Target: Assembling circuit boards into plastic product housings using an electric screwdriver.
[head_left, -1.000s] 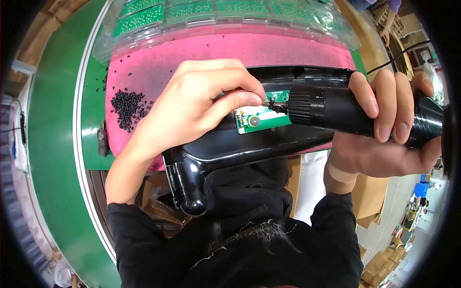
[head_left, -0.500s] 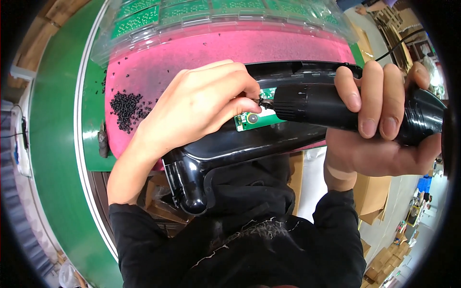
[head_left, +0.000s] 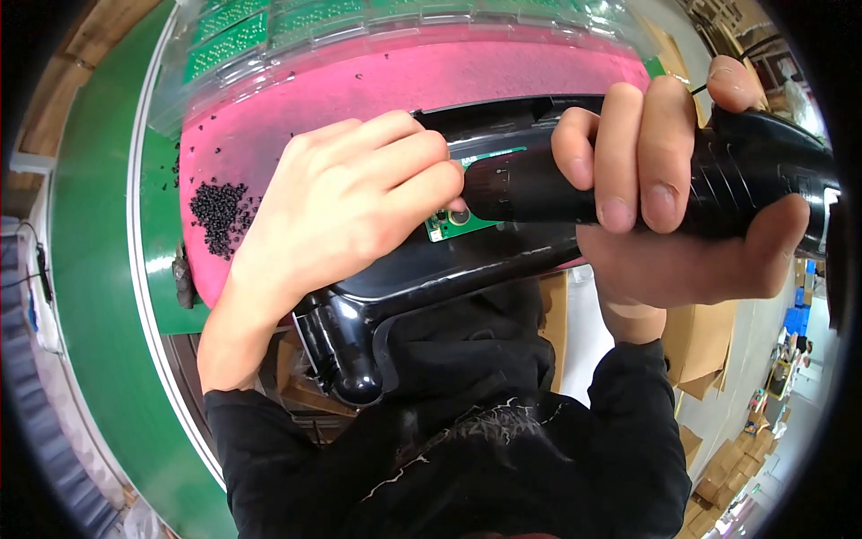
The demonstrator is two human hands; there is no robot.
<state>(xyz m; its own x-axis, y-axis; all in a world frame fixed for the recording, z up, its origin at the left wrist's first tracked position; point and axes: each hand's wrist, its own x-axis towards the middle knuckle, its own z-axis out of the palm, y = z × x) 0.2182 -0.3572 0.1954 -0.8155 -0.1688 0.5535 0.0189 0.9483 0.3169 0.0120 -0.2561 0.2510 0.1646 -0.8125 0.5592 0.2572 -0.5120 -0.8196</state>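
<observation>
We've got the right hand [head_left: 691, 260] wrapped round the black cylindrical tool [head_left: 548, 189], left hand [head_left: 359, 193] curled at its nose, pinch hidden so can't tell; best steady both, nose clear of green board [head_left: 474, 228] against black housing [head_left: 449, 269].

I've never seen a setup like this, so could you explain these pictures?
There is no robot here, just a person working bare-handed. Every picture comes from a wide fisheye camera on the head, looking down. The right hand grips a black handheld tool, apparently a power screwdriver. The left hand is at the tool's front end; whether it pinches anything is hidden. Beneath is a green circuit board in a black plastic shell, resting partly on a pink mat. Tiny black pieces are heaped to the left, and a clear plastic tray of green boards stands beyond.
</observation>
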